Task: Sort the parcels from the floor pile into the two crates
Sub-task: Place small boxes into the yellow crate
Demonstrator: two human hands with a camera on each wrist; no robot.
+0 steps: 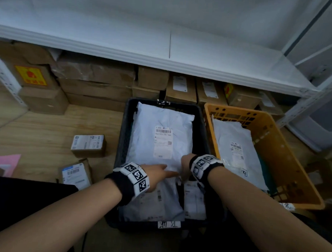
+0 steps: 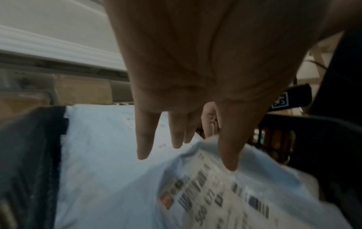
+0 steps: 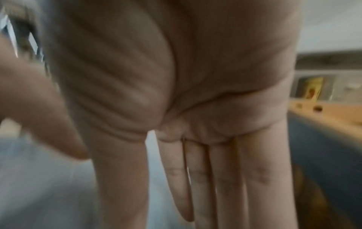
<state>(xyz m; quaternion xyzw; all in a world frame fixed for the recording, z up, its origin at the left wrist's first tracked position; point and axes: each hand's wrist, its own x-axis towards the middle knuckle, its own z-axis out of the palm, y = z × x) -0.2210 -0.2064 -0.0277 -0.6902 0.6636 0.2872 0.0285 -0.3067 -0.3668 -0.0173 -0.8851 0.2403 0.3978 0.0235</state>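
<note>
A black crate (image 1: 123,135) holds a large white mailer parcel (image 1: 161,129) on top, with a grey labelled parcel (image 1: 158,203) and another parcel (image 1: 194,199) at its near end. My left hand (image 1: 166,171) lies with straight fingers on the white parcel's near edge. The left wrist view shows the left hand (image 2: 186,139) spread over the labelled parcel (image 2: 215,193), thumb tip touching it. My right hand (image 1: 185,165) reaches down beside it, fingers straight (image 3: 195,186), holding nothing. The orange crate (image 1: 274,142) on the right holds a pale mailer (image 1: 234,144).
Two small labelled cardboard boxes (image 1: 88,144) (image 1: 76,173) and a pink sheet (image 1: 3,162) lie on the wooden floor to the left. Stacked cartons (image 1: 95,80) sit under a white shelf (image 1: 164,49) behind the crates.
</note>
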